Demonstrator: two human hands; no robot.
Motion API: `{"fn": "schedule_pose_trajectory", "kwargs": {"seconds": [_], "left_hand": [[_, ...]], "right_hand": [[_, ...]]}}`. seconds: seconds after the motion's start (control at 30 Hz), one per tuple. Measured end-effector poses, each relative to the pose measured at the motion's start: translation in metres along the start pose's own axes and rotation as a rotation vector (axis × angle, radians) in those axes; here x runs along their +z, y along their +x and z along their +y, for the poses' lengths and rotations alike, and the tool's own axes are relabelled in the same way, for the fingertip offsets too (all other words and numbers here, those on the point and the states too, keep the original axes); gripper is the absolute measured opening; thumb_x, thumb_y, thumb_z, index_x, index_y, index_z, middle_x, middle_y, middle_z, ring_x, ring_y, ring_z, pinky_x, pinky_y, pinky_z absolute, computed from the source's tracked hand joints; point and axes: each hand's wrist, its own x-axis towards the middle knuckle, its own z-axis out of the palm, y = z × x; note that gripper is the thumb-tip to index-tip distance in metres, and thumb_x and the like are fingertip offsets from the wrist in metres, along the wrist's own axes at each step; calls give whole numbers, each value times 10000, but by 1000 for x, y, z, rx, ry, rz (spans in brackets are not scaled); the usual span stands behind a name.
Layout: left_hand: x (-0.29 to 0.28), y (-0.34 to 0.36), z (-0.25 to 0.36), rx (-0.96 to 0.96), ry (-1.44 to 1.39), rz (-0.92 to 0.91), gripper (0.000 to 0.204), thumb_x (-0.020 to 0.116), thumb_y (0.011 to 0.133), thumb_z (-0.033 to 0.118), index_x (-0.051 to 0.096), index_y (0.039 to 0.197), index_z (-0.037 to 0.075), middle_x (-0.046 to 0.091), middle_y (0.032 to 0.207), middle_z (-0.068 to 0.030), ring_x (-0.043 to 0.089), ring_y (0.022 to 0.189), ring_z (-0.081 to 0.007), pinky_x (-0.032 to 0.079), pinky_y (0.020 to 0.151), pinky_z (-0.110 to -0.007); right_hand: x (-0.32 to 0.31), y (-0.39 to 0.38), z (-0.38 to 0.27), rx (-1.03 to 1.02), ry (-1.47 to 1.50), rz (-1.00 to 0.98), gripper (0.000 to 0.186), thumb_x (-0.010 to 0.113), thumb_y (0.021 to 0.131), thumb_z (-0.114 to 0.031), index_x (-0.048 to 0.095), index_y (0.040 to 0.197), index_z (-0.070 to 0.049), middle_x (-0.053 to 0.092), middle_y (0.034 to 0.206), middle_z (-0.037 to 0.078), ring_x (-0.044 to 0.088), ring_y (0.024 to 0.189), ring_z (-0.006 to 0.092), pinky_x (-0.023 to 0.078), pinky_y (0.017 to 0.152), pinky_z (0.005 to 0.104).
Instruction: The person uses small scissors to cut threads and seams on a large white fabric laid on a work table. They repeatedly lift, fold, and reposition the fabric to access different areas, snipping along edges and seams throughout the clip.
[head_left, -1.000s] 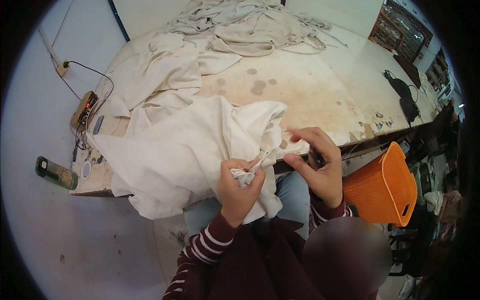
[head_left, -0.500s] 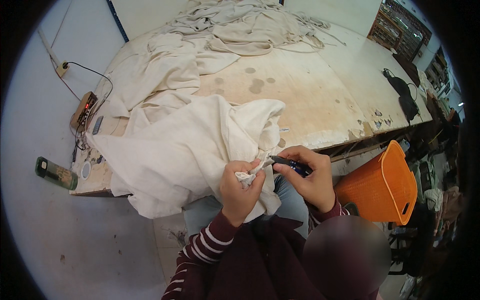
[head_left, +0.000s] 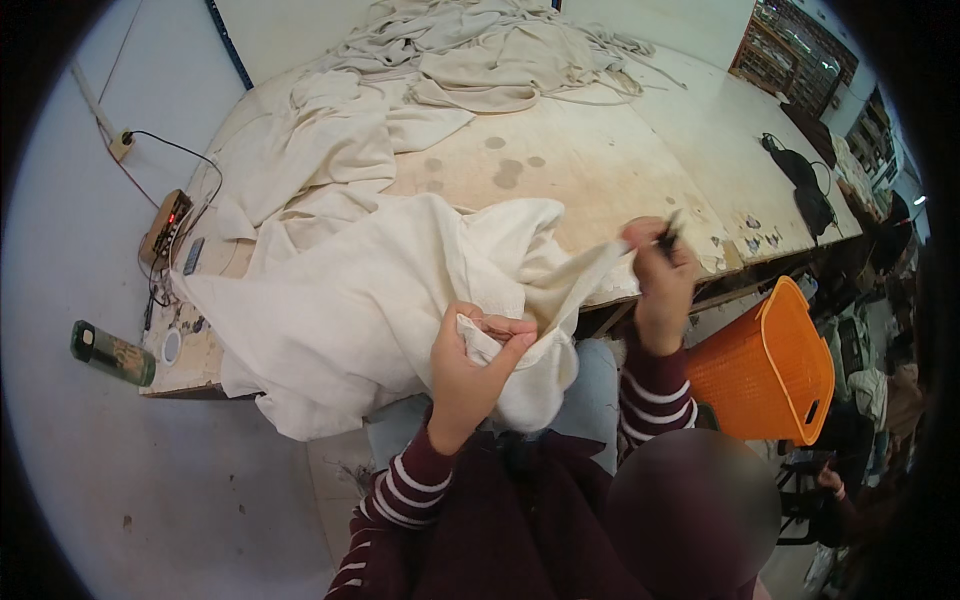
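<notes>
A large cream cloth [head_left: 350, 280] is draped over the near edge of the table and down onto my lap. My left hand [head_left: 475, 365] pinches a gathered edge of it between thumb and fingers. Up and to the right, my right hand [head_left: 662, 275] grips another stretch of the same edge, pulling it taut away from the left. Tucked in that right hand are small dark thread snips [head_left: 668, 236], their pointed tip sticking up, blurred by motion.
More cream cloth [head_left: 500, 65] lies heaped on the wooden table [head_left: 600, 150]. An orange basket [head_left: 765, 360] stands at right. At left are a green bottle [head_left: 112, 352], a power box [head_left: 166, 227] and a remote [head_left: 194, 255]. A black mask-like item [head_left: 800, 185] lies far right; another person's hand [head_left: 830, 480] shows lower right.
My right hand has moved up and to the right with the snips, drawing the cloth edge out. My left hand has stayed nearly in place, and the cloth between them is now stretched.
</notes>
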Motion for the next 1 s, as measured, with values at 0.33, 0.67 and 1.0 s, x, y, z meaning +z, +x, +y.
{"fn": "schedule_pose_trajectory", "kwargs": {"seconds": [0.33,0.67,1.0], "left_hand": [[4,6,-4,-57,147,-171,177,599,926,83,514,1067,17,650,856,-67,580,692,-119,462,648,-236],[-3,13,-4,154,-12,-82,154,594,904,99,642,977,-27,636,904,-69,588,853,-151,443,795,-251],[1,4,-2,-173,-224,125,124,623,914,139,629,869,23,582,730,30,473,610,-18,370,552,-174]], "right_hand": [[3,-5,-4,-73,-29,-134,101,647,898,-84,641,875,15,662,743,59,560,649,77,432,625,206],[16,19,4,-4,-3,-265,108,651,893,-109,611,833,-28,563,663,-4,408,512,31,293,481,189],[0,-16,-1,337,-221,-609,391,779,769,-68,656,1137,-16,639,883,-8,528,782,37,377,652,165]]}}
